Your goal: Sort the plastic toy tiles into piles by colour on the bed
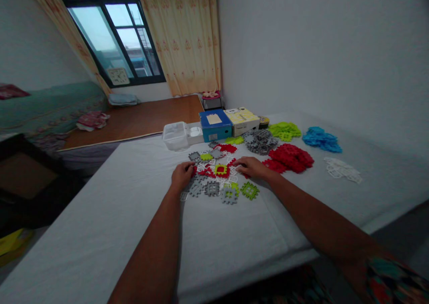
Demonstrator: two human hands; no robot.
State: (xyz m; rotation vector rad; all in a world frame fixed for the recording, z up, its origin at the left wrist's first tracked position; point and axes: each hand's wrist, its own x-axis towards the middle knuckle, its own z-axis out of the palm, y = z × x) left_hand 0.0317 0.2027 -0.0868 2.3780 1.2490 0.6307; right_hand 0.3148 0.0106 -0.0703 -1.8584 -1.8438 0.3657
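Note:
A loose mixed pile of flat, notched plastic building pieces lies between my hands. At its left edge, my left hand (182, 175) has its fingers curled closed, with a red plastic piece (194, 171) showing at the fingertips. Reaching in from the right, my right hand (250, 166) has its fingers bent and slightly apart, touching the pile beside a red piece (231, 162). Between them lies a lime square piece (216, 170) over red ones. Closer to me are a dark grey square (212, 188), a light grey piece (229, 196) and a green square (250, 191).
Sorted heaps of grey (259, 141), red (291, 157), lime (285, 131), blue (322, 139) and white pieces (342, 169) lie to the right on the white cloth (134, 232). A clear plastic tub (175, 136), a blue box (215, 125) and a yellow-white box (241, 120) stand behind.

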